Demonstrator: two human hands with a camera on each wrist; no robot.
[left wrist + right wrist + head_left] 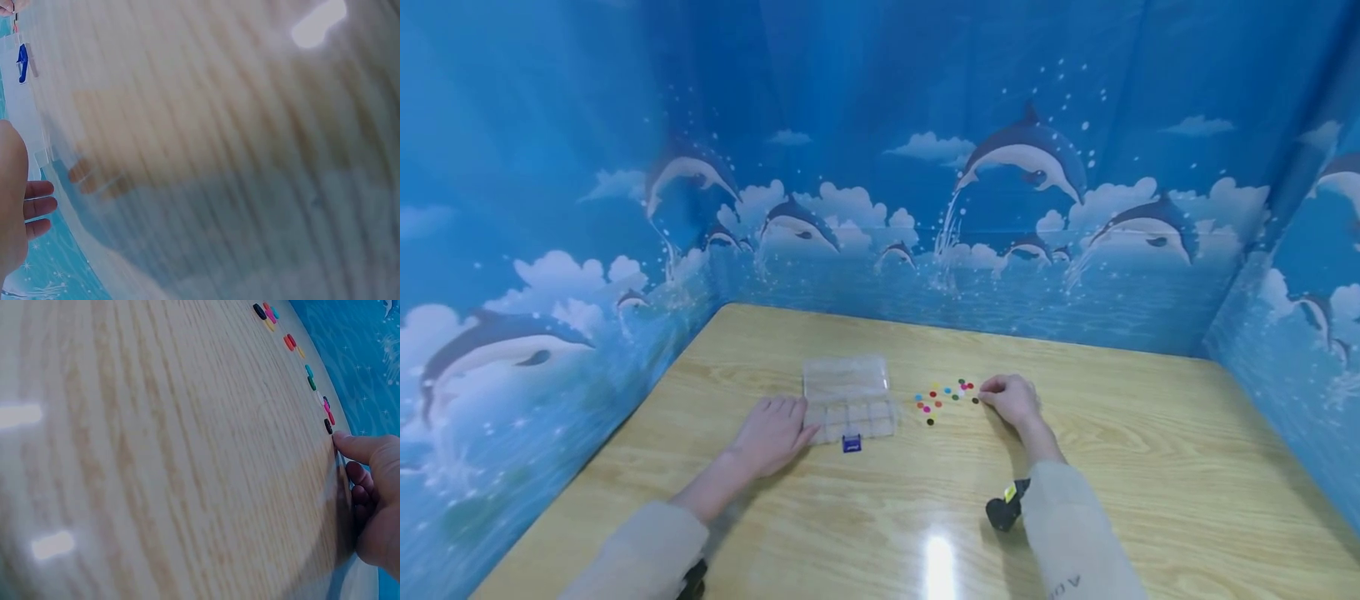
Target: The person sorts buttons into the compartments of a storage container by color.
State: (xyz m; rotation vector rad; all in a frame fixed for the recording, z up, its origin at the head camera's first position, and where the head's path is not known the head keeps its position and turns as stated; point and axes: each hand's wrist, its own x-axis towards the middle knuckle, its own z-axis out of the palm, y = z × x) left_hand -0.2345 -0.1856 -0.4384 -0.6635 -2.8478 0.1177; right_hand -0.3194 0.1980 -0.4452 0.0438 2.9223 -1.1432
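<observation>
Coloured discs point(937, 404): scattered on the table point(865, 517), just right of centre in the head frame, in a loose band running left to right.
Clear box point(850, 402): lying open left of the discs, lid point(844, 377) toward the top, blue latch point(852, 443) toward the bottom.
Right hand point(1013, 402): nearer to the discs, just beyond their right end; thumb and fingertips drawn narrow, any disc between them impossible to tell.
Left hand point(772, 433): at the box's left edge, fingers relaxed, grasping nothing visible.

High head view down toward discs point(947, 391)
</observation>
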